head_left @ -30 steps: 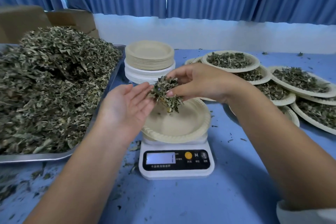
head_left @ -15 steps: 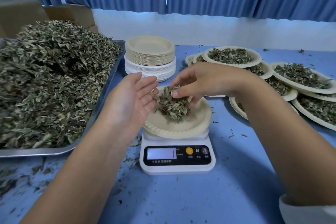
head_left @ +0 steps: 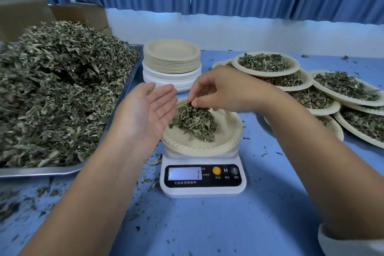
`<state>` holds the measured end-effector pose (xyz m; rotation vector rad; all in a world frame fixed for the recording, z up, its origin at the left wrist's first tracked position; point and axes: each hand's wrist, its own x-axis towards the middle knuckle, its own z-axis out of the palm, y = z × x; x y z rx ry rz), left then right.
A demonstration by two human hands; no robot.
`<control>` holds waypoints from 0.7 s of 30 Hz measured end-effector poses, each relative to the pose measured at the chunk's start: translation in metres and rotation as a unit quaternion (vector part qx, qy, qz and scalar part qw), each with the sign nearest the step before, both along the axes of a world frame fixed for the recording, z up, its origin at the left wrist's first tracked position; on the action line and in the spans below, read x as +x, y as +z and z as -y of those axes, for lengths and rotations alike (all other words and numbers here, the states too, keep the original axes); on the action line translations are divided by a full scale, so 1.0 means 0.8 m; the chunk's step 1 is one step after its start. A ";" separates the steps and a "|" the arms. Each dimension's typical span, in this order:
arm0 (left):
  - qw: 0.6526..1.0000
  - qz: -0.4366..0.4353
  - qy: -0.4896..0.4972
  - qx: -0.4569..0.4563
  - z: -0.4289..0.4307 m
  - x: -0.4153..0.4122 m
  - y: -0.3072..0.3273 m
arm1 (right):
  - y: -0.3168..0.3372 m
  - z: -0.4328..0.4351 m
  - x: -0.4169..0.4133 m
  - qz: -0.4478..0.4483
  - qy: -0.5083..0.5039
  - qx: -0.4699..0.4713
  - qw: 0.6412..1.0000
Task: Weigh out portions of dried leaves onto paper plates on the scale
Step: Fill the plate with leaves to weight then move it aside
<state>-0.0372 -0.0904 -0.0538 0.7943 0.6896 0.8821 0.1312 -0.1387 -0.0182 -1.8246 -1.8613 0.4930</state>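
Observation:
A white digital scale [head_left: 202,181] stands on the blue table with a beige paper plate [head_left: 228,133] on its platform. A small heap of dried leaves [head_left: 195,121] lies on the plate's left half. My right hand [head_left: 222,89] hovers over the heap, fingertips pinching a few leaves at its top. My left hand [head_left: 145,110] is held open, palm up and empty, at the plate's left rim. A big pile of dried leaves [head_left: 56,93] fills a metal tray [head_left: 41,170] on the left.
A stack of empty paper plates [head_left: 171,62] stands behind the scale. Several filled plates [head_left: 266,64] overlap at the right. Cardboard boxes [head_left: 79,14] sit behind the tray. Leaf crumbs litter the table around the scale. Blue curtains hang at the back.
My right hand lowered the clump of leaves onto the plate, where it now lies as a heap. My left hand stayed open beside the plate.

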 end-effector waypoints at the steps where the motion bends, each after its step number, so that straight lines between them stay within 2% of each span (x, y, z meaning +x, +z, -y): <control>1: 1.000 0.000 0.000 -0.004 0.001 0.000 0.001 | 0.000 0.000 0.001 -0.002 -0.002 0.007 1.000; 4: 1.000 0.001 0.021 0.007 0.002 0.001 0.002 | 0.001 0.001 0.003 0.034 -0.014 0.012 0.999; 5: 0.998 -0.018 0.045 0.029 0.001 0.002 0.002 | 0.000 0.001 0.002 0.052 -0.016 -0.005 0.998; 6: 0.990 -0.079 0.080 0.082 -0.002 0.001 0.000 | 0.000 0.002 0.001 0.062 -0.014 -0.028 0.998; 7: 0.961 -0.187 0.119 0.168 -0.005 -0.002 -0.003 | -0.002 0.002 -0.001 0.063 -0.012 -0.047 0.997; 9: 0.826 -0.419 0.157 0.342 -0.016 -0.010 -0.012 | -0.005 0.000 -0.001 0.068 -0.020 -0.049 0.996; 10: 0.782 -0.472 0.151 0.379 -0.022 -0.013 -0.016 | -0.005 -0.001 0.000 0.079 -0.032 -0.038 0.996; 11: 0.768 -0.496 0.132 0.383 -0.026 -0.015 -0.019 | -0.005 -0.002 0.003 0.091 -0.047 -0.030 0.994; 14: 0.804 -0.492 0.056 0.330 -0.029 -0.016 -0.023 | -0.004 -0.003 0.013 0.121 -0.097 -0.047 0.987; 16: 0.797 -0.511 0.018 0.321 -0.028 -0.015 -0.025 | -0.007 -0.005 0.019 0.125 -0.117 -0.068 0.983; 21: 0.840 -0.456 0.016 0.292 -0.034 -0.017 -0.027 | -0.019 -0.010 0.027 0.102 -0.140 -0.096 0.980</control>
